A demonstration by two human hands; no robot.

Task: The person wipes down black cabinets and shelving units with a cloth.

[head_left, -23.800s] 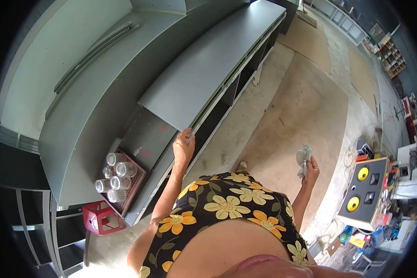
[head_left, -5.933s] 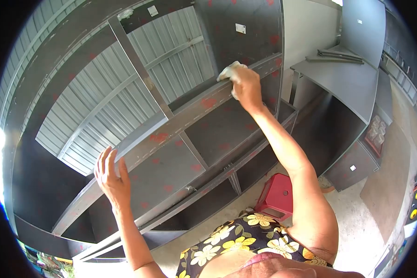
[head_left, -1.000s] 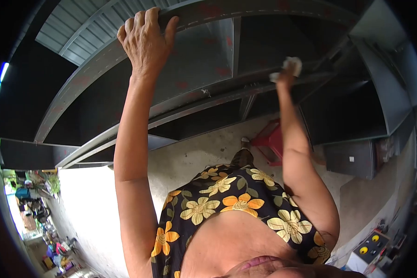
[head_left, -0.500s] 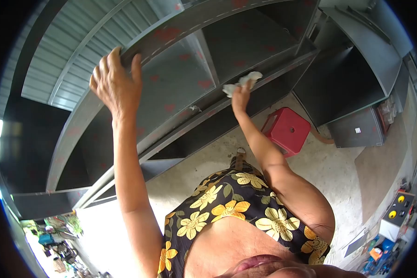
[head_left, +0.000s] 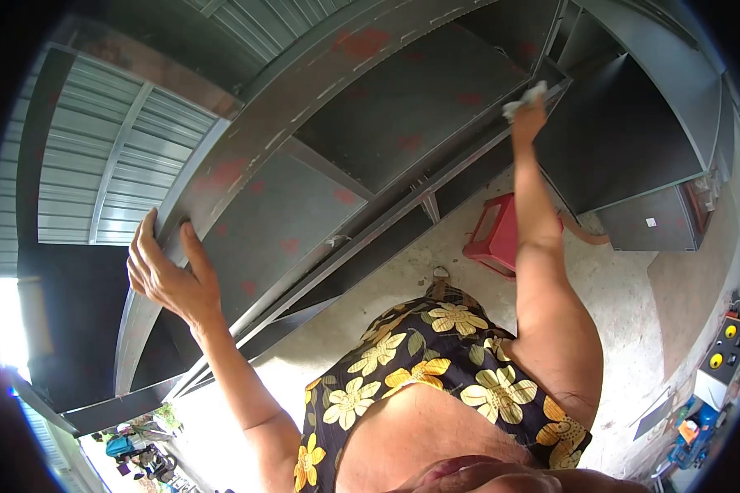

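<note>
A large dark grey shelf unit with red smudges and inner dividers fills the upper middle of the head view. At its curved front board my left hand is closed over the edge, thumb on one side and fingers on the other. My right hand is stretched far out to the right. In its fingers is a bunched white cloth, held against the long lower rail near the unit's right end. A small whitish scrap lies on the rail between my two hands.
A red plastic stool stands on the concrete floor below my right forearm. Dark panels and a grey box are at the right. Assorted items lie at the lower left, and a speaker-like box is at the lower right.
My right hand has moved right along the rail with the cloth. My left hand appears lower in the view, still at the curved board's edge. The view has shifted.
</note>
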